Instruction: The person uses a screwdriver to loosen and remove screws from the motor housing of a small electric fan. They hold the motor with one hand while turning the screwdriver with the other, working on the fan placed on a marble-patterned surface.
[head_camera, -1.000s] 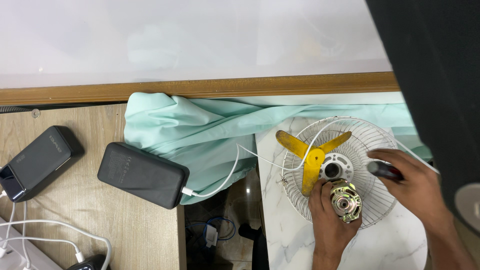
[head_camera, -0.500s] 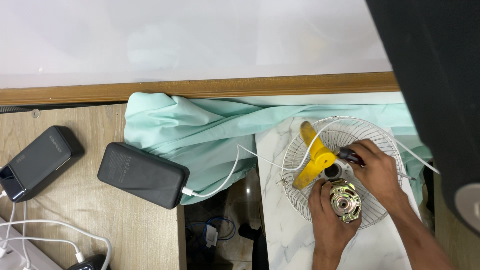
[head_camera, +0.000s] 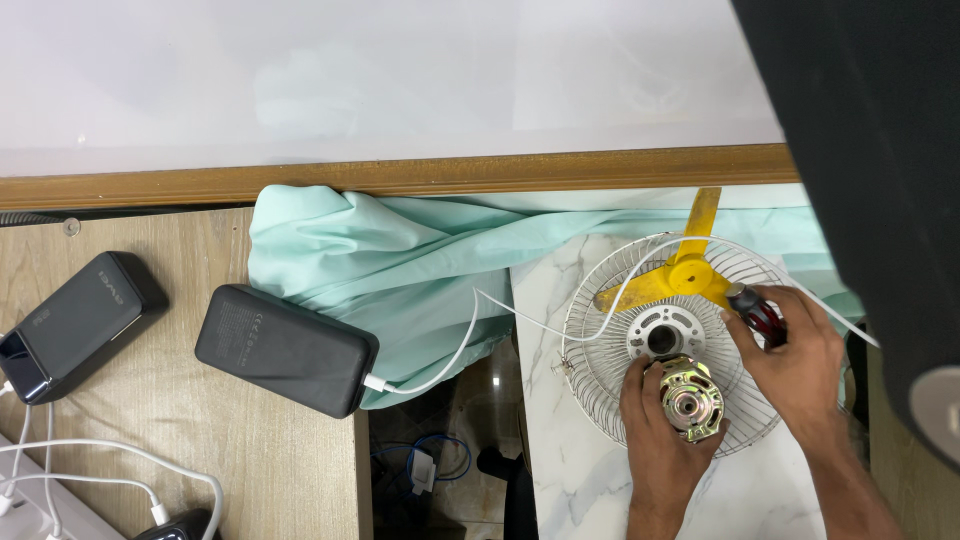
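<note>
Since half a second ago the yellow fan blade (head_camera: 690, 268) has swung upward. Left hand (head_camera: 660, 430) pinches the small motor (head_camera: 692, 400) steady on the wire fan guard (head_camera: 600, 330); right hand (head_camera: 795, 365) fingers wrap the red-handled screwdriver (head_camera: 752, 308), on the marble tabletop (head_camera: 560, 470).

Your left hand (head_camera: 660, 420) comes up from the bottom edge, forearm nearly vertical, palm turned down. Its fingers (head_camera: 634, 378) curl round the left side of what it grips, the thumb tucked on the near side. Your right hand (head_camera: 795, 355) enters from the lower right, forearm slanting up and to the left. Its wrist is bent slightly, the knuckles face up, and the fingers are closed in a loose fist, thumb pointing left.
</note>
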